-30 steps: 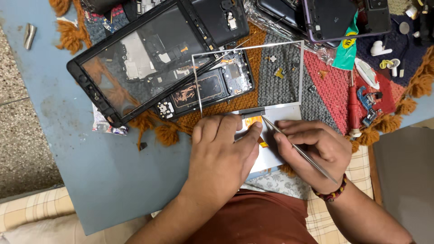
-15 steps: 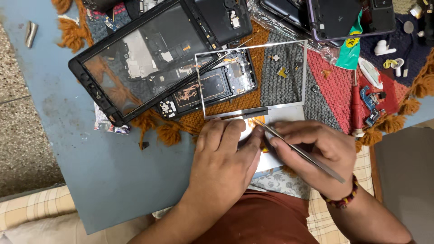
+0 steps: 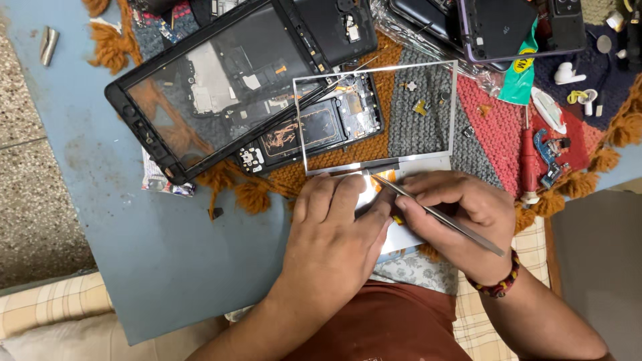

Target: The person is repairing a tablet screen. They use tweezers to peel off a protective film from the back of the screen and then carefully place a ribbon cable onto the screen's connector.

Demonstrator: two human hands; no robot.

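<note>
at twelve o'clock from both hands lies the glass panel (image 3: 401, 113); right hand (image 3: 461, 214) pinches tweezers (image 3: 435, 214), tips toward ten o'clock; left hand (image 3: 338, 230) presses flat, holding nothing.

Left hand (image 3: 334, 234) lies flat, palm down, fingers together; right hand (image 3: 461, 217) curls in a pinching grip, wrist bent inward.

A blue table (image 3: 100, 220) carried the work. On it lay a knitted mat (image 3: 428, 113), a small metal cylinder (image 3: 47, 45), and a crumpled wrapper (image 3: 157, 182).
</note>
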